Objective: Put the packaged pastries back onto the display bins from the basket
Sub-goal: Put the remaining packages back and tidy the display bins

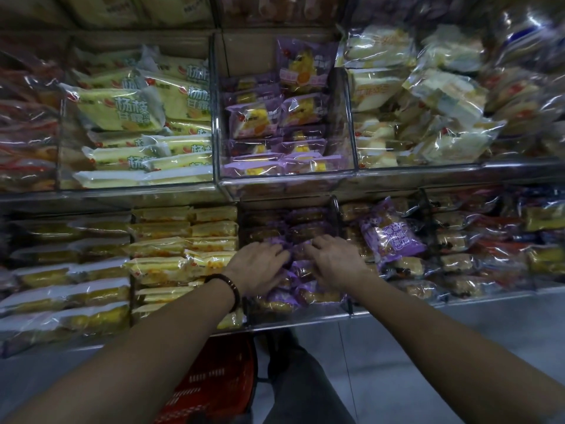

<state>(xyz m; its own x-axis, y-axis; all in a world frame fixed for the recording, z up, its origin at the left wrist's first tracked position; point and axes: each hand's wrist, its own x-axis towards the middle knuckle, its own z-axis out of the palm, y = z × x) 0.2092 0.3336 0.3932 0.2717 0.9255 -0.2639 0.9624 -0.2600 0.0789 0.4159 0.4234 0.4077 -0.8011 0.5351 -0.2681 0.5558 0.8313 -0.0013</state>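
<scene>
Both hands reach into the low middle bin (301, 321) on the shelf. The left hand (260, 266) and the right hand (334, 262) lie side by side on the purple pastry packs (301, 268) there. Each grip is spread, fingers resting flat on the wrappers. A red basket (215, 377) sits near, on the floor, under the left arm. One more purple pack (391, 234) leans just to the right.
</scene>
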